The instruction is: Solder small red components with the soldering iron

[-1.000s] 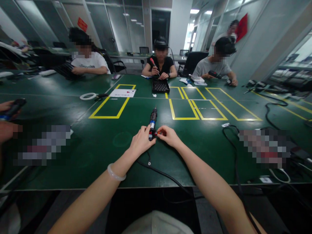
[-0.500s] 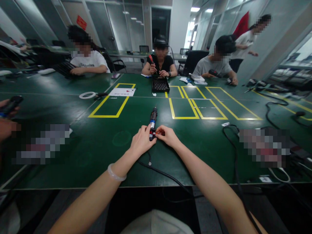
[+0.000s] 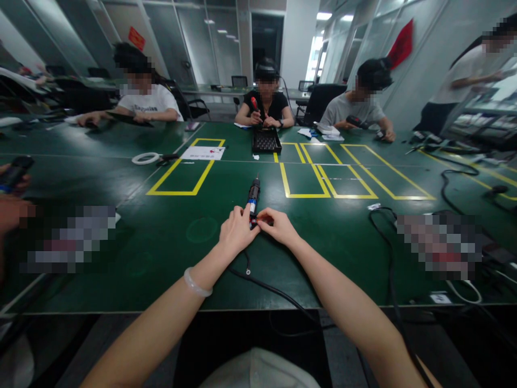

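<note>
An electric screwdriver (image 3: 254, 194) lies on the green table, its thin bit pointing away from me. Its body is black and silver with a blue band. My left hand (image 3: 235, 230) is closed around its near end, thumb and fingers holding it against the table. My right hand (image 3: 278, 226) pinches close at the right side of that same end, where small red parts show. What sits between the right fingertips is mostly hidden. A black cord (image 3: 278, 292) runs from beneath my left hand toward the table edge, and a short lead with a ring terminal (image 3: 248, 272) lies beside it.
Yellow tape outlines (image 3: 173, 193) mark the table. Beyond them are a white sheet (image 3: 204, 153), a coiled white cable (image 3: 146, 158) and a black tray (image 3: 266, 141). A black cable (image 3: 390, 253) snakes along the right. Several people work around the table; one holds a dark tool (image 3: 18, 170) at left.
My hands stay at the screwdriver's near end; my right fingers have shifted slightly and less red shows. The standing person has moved right. The person at far left has lowered a dark object.
</note>
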Tool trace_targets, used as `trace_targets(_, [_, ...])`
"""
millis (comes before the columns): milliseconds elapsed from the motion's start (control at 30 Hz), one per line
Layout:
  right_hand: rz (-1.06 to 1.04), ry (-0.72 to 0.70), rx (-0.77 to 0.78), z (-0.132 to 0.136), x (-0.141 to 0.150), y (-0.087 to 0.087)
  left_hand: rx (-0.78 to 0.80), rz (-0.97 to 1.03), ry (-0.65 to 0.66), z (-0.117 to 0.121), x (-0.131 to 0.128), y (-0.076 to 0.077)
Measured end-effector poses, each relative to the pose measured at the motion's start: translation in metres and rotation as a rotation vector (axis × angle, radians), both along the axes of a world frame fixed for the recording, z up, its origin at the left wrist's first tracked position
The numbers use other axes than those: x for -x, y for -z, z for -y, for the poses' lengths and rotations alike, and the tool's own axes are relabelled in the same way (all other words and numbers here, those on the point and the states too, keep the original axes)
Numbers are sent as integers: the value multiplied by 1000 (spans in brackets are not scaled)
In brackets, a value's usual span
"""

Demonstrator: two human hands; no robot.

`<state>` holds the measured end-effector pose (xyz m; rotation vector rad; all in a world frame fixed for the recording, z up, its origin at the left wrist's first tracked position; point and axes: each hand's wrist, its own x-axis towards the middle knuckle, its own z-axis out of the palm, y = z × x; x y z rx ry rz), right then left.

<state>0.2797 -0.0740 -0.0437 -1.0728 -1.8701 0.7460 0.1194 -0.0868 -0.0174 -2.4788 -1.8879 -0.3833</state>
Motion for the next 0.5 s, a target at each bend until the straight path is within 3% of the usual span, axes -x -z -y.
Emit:
trace_targets(300, [-49,-64,-3,2,-1,1,8,-128,-2,-5,5,-3])
trace_targets(500, [9,-38,-20,0,-4,3,-28,-182,29,-9,26,-4])
